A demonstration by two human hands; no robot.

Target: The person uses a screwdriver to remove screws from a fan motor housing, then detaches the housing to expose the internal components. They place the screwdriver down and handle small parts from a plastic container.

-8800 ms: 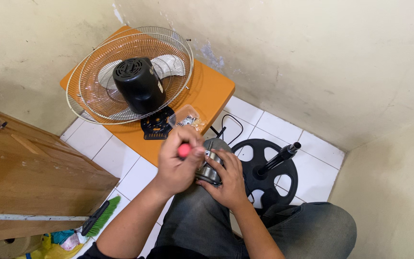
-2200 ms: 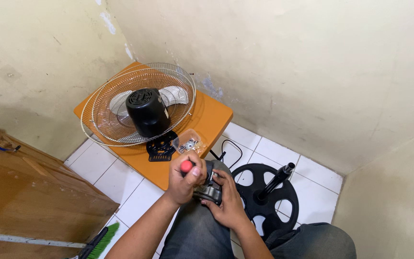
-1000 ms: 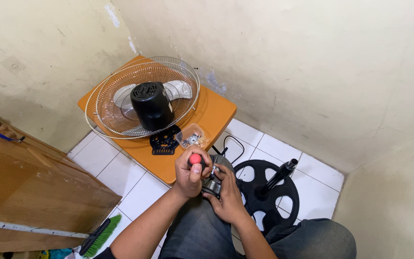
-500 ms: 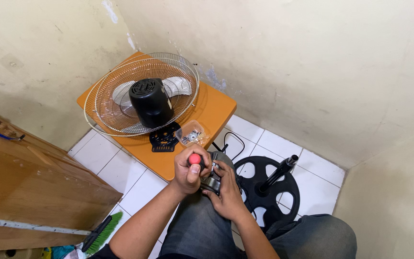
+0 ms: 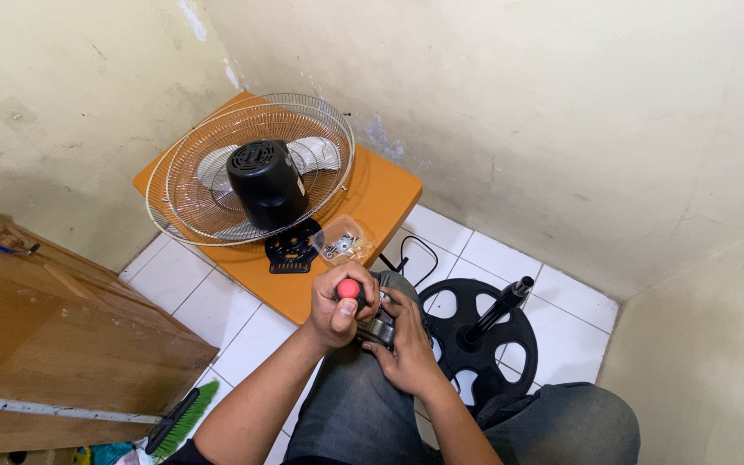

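My left hand (image 5: 337,308) is closed around a screwdriver with a red-capped handle (image 5: 349,289), held upright over my lap. My right hand (image 5: 405,343) grips a small grey and black part (image 5: 378,330) right under the screwdriver, resting on my grey-trousered thigh. The two hands touch each other. The screwdriver's shaft and tip are hidden by my fingers. Just beyond the hands stands an orange stool (image 5: 381,202) carrying a fan head: a wire guard (image 5: 191,185) with a black motor housing (image 5: 264,182).
A black perforated plate (image 5: 291,250) and a clear bag of small screws (image 5: 344,244) lie on the stool's near edge. A black round fan base with its pole (image 5: 497,314) sits on the white tiles to the right. A wooden panel (image 5: 53,344) and green brush (image 5: 187,418) are at left.
Both hands stay together over the part on my lap, the screwdriver still upright. Only the view has shifted a little.
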